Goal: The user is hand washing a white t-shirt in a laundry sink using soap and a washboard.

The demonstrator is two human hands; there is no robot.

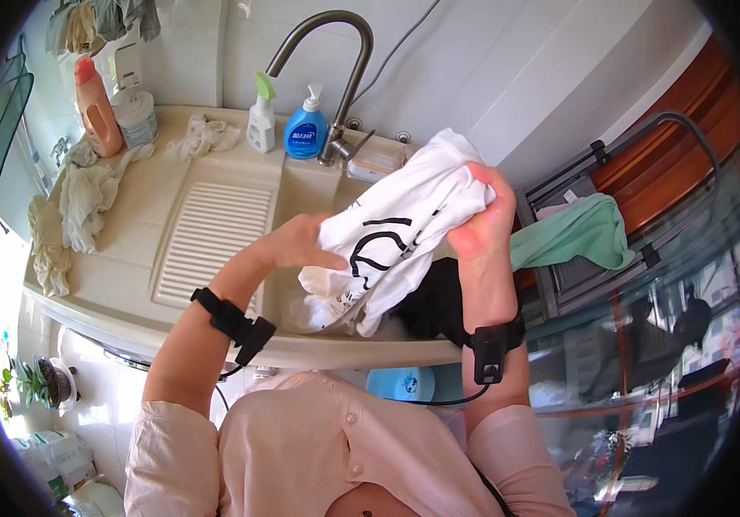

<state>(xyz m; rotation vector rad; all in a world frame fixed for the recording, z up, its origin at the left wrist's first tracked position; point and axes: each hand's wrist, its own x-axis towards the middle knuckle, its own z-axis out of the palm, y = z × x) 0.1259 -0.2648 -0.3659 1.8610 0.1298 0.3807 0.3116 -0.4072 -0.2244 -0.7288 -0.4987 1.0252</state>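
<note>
My right hand (485, 216) grips a white garment (386, 232) with black printed lines by its upper right end. The cloth slants down leftward, its lower end hanging in the basin of a beige laundry sink (308, 187). My left hand (298, 242) is at the garment's left edge, thumb spread in front; the fingertips are hidden, so its grip is unclear. Black fabric (431, 300) lies in the basin below my right hand. Whitish suds (298, 313) show beside the garment's lower end. A ribbed washboard (214, 242) is moulded into the sink left of the basin.
Behind the basin rise a curved faucet (363, 71), a blue pump bottle (305, 132) and a spray bottle (261, 119). Pale wet cloths (88, 200) lie on the left ledge near a pink detergent bottle (97, 110). Right, a green cloth (580, 232) hangs over a folding metal frame (554, 291).
</note>
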